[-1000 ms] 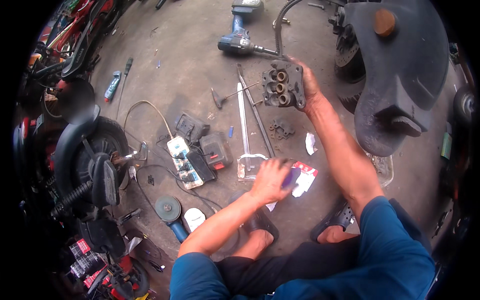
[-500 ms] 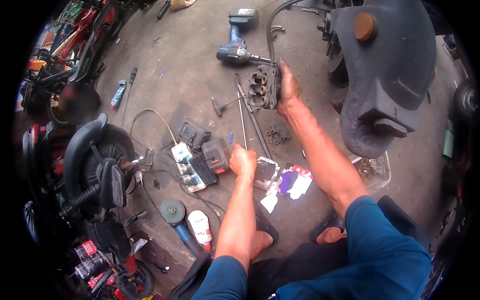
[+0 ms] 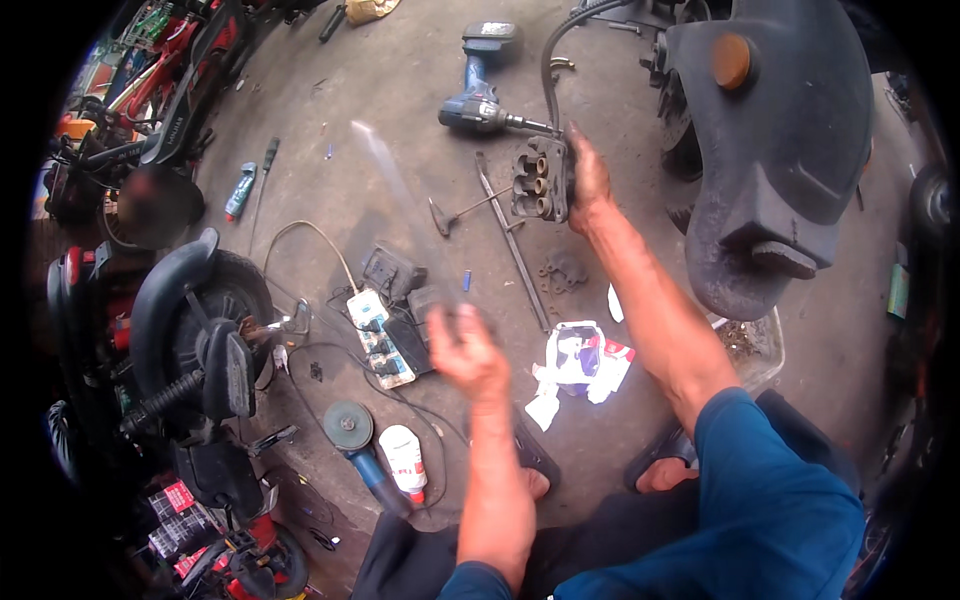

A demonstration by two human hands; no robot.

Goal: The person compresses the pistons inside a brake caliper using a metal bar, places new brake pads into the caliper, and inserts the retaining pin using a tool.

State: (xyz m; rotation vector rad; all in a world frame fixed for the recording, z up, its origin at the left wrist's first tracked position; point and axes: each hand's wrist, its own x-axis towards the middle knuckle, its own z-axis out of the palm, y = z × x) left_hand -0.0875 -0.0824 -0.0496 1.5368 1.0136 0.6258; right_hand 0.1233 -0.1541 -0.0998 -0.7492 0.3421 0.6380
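My right hand [image 3: 592, 182] grips the right side of a dark, grimy brake caliper [image 3: 540, 180] with round pistons showing. A black hose [image 3: 547, 85] runs upward from it. My left hand [image 3: 468, 350] is raised near the power strip and smeared by motion, its fingers seeming apart. From its fingertips a blurred thin rod [image 3: 398, 190] slants up to the left; whether the fingers still hold it is unclear. Below the caliper lie a long metal bar [image 3: 515, 250], a T-handled tool [image 3: 440, 220] and a dark flat metal part [image 3: 562, 270].
A blue impact wrench [image 3: 480, 105] lies beyond the caliper. A black motorbike fender [image 3: 765, 150] stands at right. Left are a wheel [image 3: 195, 320], a power strip [image 3: 380, 340], an angle grinder [image 3: 350, 430] and a white bottle [image 3: 402, 460]. Torn packaging [image 3: 585, 365] lies before my feet.
My left hand, earlier closed round the thin rod, has moved left and loosened; the rod has swung left. A whitish frame-like piece has shifted right onto the packaging. My right hand still holds the caliper.
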